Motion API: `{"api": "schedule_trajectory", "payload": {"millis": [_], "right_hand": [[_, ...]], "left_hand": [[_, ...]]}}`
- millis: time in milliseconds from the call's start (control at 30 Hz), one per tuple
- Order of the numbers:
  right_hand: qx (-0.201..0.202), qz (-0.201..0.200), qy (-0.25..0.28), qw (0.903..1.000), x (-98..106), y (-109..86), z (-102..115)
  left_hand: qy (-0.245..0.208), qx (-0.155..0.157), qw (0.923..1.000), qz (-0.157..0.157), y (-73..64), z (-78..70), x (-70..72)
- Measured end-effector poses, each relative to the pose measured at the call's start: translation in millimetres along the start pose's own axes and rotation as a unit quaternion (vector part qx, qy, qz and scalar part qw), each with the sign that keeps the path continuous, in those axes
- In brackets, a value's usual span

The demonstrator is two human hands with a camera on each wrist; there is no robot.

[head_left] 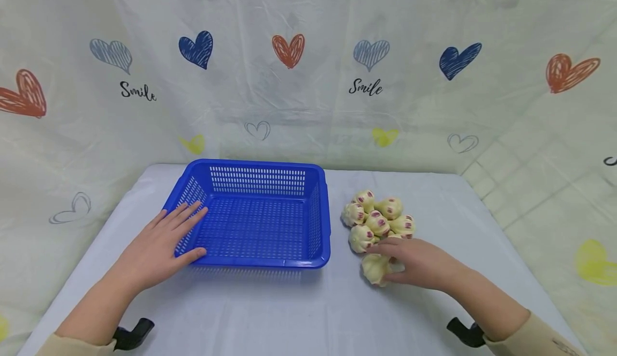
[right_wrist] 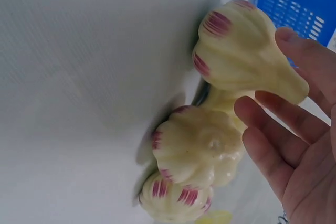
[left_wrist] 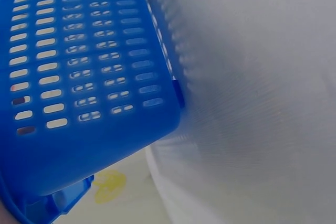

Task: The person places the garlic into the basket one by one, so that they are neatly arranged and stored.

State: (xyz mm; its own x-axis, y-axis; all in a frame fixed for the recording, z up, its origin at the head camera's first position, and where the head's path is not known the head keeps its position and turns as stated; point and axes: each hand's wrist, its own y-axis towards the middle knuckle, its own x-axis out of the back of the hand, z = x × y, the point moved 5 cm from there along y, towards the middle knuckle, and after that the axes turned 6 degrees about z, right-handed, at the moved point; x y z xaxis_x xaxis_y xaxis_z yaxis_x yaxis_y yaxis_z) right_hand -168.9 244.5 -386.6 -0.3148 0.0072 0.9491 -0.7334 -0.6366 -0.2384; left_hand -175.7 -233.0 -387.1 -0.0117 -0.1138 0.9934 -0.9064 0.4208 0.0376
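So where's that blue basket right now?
In the head view, the blue basket sits a little left of centre on the white-covered table, with the left hand over its left rim and the garlic bulbs to its right.

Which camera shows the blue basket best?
The head view: it shows the blue basket nearly whole, inside and rim, the left hand covering part. The left wrist view shows a slotted wall up close; the right wrist view, just a piece.

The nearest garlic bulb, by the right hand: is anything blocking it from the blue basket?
Nothing visible stands between the nearest garlic bulb and the blue plastic basket, just white cloth, then the basket's own side.
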Motion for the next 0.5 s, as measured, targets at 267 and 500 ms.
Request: {"api": "schedule_trajectory", "payload": {"millis": [267, 500], "right_hand": [[0.016, -0.037, 0.054, 0.9977, 4.4, -8.6, -11.6], [0.015, -0.043, 0.083, 0.9955, 3.7, -9.2, -18.9]], "left_hand": [[-0.021, -0.004, 0.9997, 0.009, 1.0, -0.3, 4.7], [-0.026, -0.015, 0.9995, 0.007, 5.0, 2.3, 7.5]]}}
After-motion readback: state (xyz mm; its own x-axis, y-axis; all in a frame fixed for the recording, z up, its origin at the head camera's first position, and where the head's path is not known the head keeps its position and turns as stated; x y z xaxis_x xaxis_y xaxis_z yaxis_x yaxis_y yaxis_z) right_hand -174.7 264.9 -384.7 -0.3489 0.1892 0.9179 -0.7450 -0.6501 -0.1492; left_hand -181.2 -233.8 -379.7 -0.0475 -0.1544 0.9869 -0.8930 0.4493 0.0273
